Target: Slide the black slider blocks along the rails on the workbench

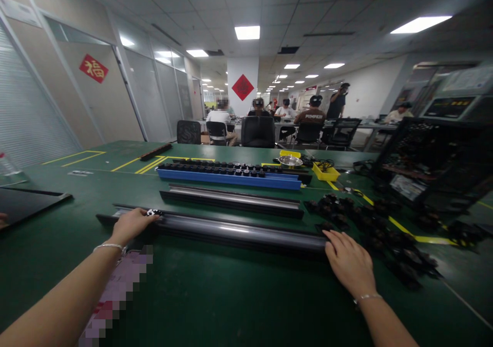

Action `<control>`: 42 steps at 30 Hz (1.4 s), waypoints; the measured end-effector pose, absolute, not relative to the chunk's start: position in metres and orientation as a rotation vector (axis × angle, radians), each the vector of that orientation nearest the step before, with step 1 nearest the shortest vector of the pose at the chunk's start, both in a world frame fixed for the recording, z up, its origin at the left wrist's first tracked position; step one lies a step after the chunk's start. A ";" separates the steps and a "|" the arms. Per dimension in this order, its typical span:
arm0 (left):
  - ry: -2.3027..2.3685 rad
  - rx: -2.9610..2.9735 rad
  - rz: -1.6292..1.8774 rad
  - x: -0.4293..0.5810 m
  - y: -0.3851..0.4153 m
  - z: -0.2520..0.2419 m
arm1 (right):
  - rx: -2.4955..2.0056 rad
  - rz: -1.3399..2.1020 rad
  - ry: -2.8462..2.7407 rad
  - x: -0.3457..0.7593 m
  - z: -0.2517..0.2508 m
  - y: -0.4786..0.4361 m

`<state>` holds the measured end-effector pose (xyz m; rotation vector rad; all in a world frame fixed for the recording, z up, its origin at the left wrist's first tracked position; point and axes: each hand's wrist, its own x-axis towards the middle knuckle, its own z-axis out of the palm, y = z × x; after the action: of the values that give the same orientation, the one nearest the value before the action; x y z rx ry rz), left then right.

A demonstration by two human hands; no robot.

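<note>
A long dark channel rail (239,233) lies across the green table in front of me. Near its left end, my left hand (133,225) pinches a small black part with white spots (154,212), set in or just above the channel; which of the two I cannot tell. My right hand (351,262) grips the rail's right end, fingertips over its upper edge and the thumb hidden. Just behind lies a second dark channel rail (231,199). Farther back, a blue channel rail (231,178) carries a row of small black parts (208,168).
Loose black parts (370,224) are heaped at the right, beside an open black frame (408,157). A yellow bin (325,172) and a metal bowl (290,160) stand at the back. A dark panel (31,208) lies at the left. People sit at far tables.
</note>
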<state>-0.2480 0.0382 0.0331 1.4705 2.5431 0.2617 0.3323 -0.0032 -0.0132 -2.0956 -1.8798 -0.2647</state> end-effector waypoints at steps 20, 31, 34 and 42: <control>2.604 1.464 0.300 -0.215 0.036 0.034 | -2.098 -0.295 -1.861 0.330 -0.010 -0.004; 2.576 1.484 0.283 -0.197 0.034 0.039 | -2.091 -0.299 -1.863 0.330 -0.011 -0.003; 2.567 1.487 0.259 -0.194 0.035 0.039 | -2.073 -0.321 -1.864 0.331 -0.013 -0.003; 2.533 1.554 0.205 -0.184 0.033 0.038 | -2.049 -0.338 -1.861 0.333 -0.016 -0.002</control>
<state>-0.1837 0.0335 0.0381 1.5540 2.5335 0.2049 0.3327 -0.0022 -0.0164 -2.0490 -1.8608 -0.3379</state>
